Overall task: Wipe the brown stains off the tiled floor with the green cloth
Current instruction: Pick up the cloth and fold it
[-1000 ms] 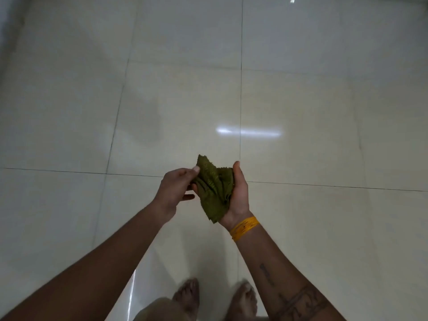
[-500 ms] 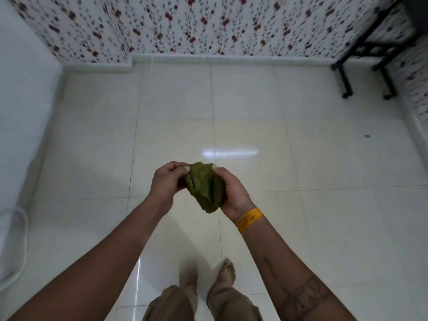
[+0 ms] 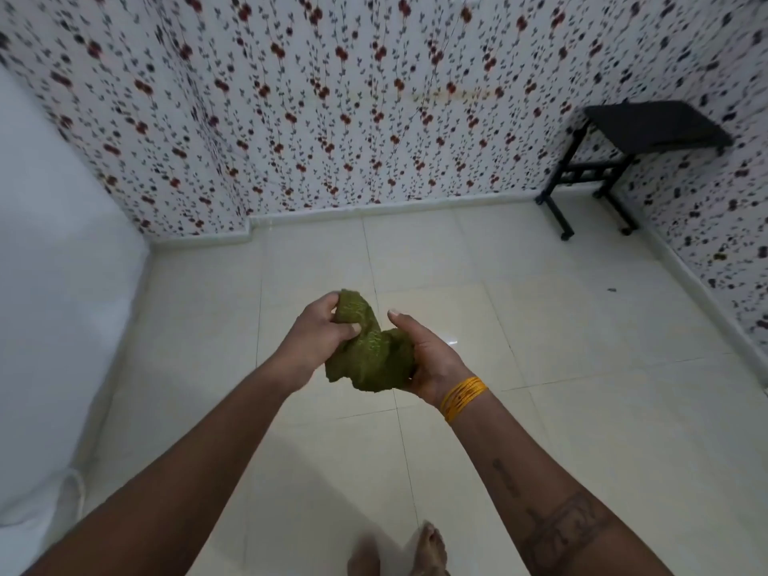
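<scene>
Overhead, green cloth (image 3: 370, 351) in both hands, open tiled floor (image 3: 540, 367) around.

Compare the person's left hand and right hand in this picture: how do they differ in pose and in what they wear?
The left hand shows its back, fingers curled round the upper end of the green cloth; the right hand lies palm up, cradling the lower bunch, thumb raised. The right wrist wears orange bangles; the left wrist is bare. Both hands hold the same cloth above the tiled floor.
</scene>
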